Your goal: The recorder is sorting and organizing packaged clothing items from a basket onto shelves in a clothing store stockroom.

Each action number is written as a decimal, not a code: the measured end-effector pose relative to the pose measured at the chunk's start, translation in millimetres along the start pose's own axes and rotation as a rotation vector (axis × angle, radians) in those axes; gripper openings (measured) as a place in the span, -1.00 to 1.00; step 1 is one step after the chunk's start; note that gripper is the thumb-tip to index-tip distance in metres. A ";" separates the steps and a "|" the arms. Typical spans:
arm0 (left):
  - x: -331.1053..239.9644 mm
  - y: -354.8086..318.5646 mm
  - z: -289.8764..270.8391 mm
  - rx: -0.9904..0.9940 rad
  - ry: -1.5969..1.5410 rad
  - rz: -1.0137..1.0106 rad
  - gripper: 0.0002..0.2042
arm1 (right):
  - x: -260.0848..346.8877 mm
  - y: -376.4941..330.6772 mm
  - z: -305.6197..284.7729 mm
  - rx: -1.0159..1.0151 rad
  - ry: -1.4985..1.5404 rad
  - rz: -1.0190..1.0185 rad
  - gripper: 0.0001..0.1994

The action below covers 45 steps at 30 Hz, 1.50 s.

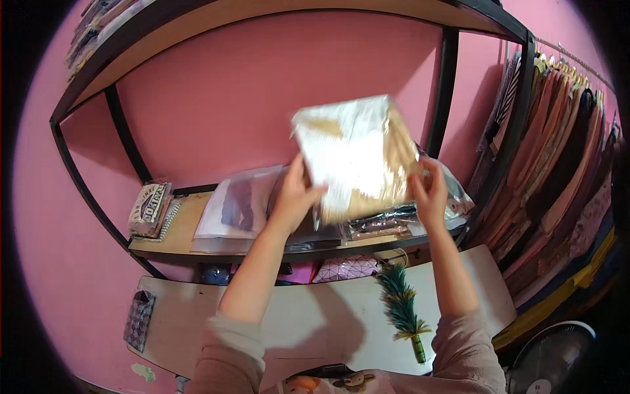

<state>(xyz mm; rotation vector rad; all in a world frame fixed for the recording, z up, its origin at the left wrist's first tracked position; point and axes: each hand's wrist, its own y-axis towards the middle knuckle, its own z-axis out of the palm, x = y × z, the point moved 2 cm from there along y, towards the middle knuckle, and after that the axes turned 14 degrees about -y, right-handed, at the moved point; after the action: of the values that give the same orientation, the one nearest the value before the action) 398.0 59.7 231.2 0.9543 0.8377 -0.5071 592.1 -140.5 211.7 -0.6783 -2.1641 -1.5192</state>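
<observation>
Both my hands hold up a clear plastic bag with a folded beige garment (357, 154) in front of a wooden shelf (187, 230). My left hand (295, 190) grips the bag's left edge, and my right hand (430, 190) grips its right edge. The bag is tilted and blurred. Below it, on the shelf, lies a stack of other bagged garments (380, 223). A translucent bag with a dark garment (236, 207) lies on the shelf just left of my left hand.
A folded printed fabric piece (151, 210) lies at the shelf's left end. A white table (315, 322) below bears a green feathery duster (403, 308) and a patterned pouch (139, 320). Hanging clothes (558, 171) fill a rack at right. A fan (558, 361) stands lower right.
</observation>
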 end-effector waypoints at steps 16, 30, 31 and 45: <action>43.2 -80.0 -33.1 0.026 0.339 0.068 -0.49 | -21.9 38.1 49.6 -0.332 -0.670 -0.179 -0.65; 43.2 -837.1 -212.9 -2.027 0.881 -0.537 -0.73 | 60.4 -550.5 103.2 1.392 -0.171 -0.832 -0.39; 47.4 -882.8 -201.6 -1.981 0.854 -0.913 -0.67 | 66.7 -565.1 112.6 1.360 -0.132 -1.048 -0.40; 54.2 -1000.1 -103.5 -1.215 0.430 -1.377 -0.55 | 357.0 -671.3 255.2 1.360 0.200 -1.113 -0.39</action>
<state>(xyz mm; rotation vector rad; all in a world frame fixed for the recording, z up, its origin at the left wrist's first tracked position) -315.2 -353.7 -347.0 -0.8083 1.8408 -0.7639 -109.2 -37.4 -163.6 1.1772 -2.7463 -0.0131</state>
